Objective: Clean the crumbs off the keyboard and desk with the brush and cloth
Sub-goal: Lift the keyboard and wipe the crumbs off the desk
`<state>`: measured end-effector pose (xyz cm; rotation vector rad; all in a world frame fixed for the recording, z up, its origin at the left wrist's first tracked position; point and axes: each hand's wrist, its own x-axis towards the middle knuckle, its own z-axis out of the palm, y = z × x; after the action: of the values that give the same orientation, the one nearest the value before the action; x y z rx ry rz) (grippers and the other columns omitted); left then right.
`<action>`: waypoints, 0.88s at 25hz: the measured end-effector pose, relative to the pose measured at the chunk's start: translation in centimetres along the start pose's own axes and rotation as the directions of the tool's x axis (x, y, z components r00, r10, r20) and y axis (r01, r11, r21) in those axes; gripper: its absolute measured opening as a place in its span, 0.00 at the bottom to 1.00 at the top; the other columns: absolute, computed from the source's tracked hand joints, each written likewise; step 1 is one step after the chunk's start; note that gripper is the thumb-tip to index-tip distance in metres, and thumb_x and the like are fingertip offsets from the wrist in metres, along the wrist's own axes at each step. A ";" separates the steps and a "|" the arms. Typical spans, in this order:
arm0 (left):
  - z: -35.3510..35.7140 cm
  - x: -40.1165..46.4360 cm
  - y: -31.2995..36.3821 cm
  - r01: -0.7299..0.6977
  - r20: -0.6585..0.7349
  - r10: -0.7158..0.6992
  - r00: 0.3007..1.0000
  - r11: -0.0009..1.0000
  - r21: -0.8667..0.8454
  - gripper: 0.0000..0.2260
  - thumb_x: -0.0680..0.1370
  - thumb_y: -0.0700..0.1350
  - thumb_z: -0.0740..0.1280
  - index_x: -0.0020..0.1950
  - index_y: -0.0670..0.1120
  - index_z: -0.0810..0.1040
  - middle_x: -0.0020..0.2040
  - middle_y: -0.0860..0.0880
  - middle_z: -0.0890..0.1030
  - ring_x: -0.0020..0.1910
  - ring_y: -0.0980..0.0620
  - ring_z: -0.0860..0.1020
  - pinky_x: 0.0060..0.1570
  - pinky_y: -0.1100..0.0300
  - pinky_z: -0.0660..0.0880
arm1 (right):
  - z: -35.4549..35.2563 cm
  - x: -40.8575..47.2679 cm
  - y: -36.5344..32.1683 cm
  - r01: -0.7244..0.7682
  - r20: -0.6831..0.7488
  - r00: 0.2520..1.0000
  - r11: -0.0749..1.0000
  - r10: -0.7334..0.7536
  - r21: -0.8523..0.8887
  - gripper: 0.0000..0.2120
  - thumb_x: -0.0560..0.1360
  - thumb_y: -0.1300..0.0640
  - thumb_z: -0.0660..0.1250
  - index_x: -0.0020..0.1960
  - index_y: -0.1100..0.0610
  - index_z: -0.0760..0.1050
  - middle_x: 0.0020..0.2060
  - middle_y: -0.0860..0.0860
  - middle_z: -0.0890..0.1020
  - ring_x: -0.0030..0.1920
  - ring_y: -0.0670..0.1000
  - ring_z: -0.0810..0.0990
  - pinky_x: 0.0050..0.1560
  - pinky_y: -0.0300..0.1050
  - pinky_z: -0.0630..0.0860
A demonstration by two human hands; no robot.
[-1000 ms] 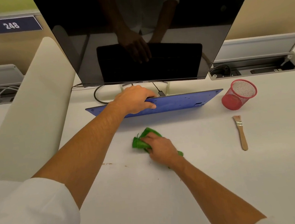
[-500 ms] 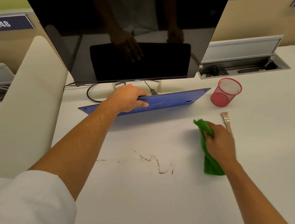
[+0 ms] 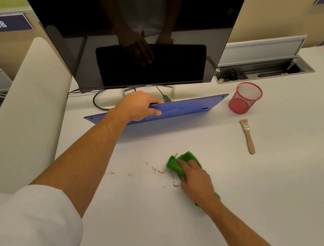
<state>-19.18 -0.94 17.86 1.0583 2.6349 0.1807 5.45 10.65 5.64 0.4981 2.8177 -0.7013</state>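
Observation:
The blue keyboard (image 3: 187, 108) stands tipped up on its long edge in front of the monitor, its underside facing me. My left hand (image 3: 138, 106) grips its top edge. My right hand (image 3: 196, 180) holds a bunched green cloth (image 3: 182, 160) pressed on the white desk (image 3: 280, 191). Brownish crumbs (image 3: 157, 170) lie in a thin trail just left of the cloth. A small wooden-handled brush (image 3: 248, 137) lies on the desk to the right, apart from both hands.
A black monitor (image 3: 141, 36) stands behind the keyboard, with cables at its foot. A red mesh cup (image 3: 245, 98) leans right of the keyboard. A cream divider panel (image 3: 24, 107) runs along the left. An open cable tray (image 3: 264, 70) sits at the back right.
My right hand swept the cloth from the desk's middle to the right near the brush, then back left to the crumb trail. The left hand kept holding the tipped keyboard.

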 end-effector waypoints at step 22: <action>-2.0 2.4 -2.6 -0.178 0.049 0.180 0.982 0.983 -0.031 0.10 0.81 0.50 0.64 0.56 0.46 0.80 0.46 0.50 0.80 0.43 0.51 0.74 0.41 0.59 0.65 | 1.1 10.0 -8.3 0.424 0.108 0.891 0.894 -0.440 0.145 0.19 0.79 0.57 0.64 0.69 0.50 0.75 0.64 0.51 0.78 0.55 0.59 0.80 0.55 0.54 0.78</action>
<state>-23.12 -1.14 18.64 1.2738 2.4839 0.2227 -6.73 5.98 5.50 -0.1755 2.7837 -0.9454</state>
